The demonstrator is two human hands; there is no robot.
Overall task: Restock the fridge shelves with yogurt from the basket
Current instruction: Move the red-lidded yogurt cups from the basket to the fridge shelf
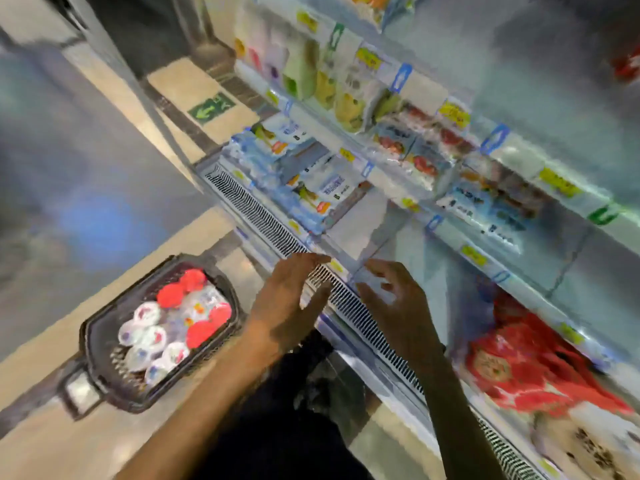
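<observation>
1. hands raised in the lower middle of the frame, apart from each other, palms turned roughly toward one another, both holding nothing.
2. left hand (289, 303): fingers straight and close together, pointing to the upper right, tips over the white vent grille (263, 216).
3. right hand (398, 306): fingers spread wide and loosely bent, nothing in its grasp; also over the grille, just in front of a shelf edge.
4. basket (90, 344) at lower left, dark, standing on the floor (41, 368), left of the left hand and apart from it.
5. yogurt cups (149, 336) crowded inside the basket, white lids with red and blue marks at the near end; red-lidded cups (199, 332) toward the far and right side.
6. fridge shelves (450, 239) across the right half of the frame, slanting from upper middle to lower right, edges lined with yellow price tags (473, 255) and blue clips.
7. blue-and-white packs (304, 178) on a shelf above the hands, with a bare stretch of shelf (356, 226) just to their right.
8. red packs (530, 368) at lower right, too blurred to read.
9. green arrow sign (211, 107) on the floor, upper left of centre.
10. dark trousers (277, 427) at bottom centre, between the two forearms.
</observation>
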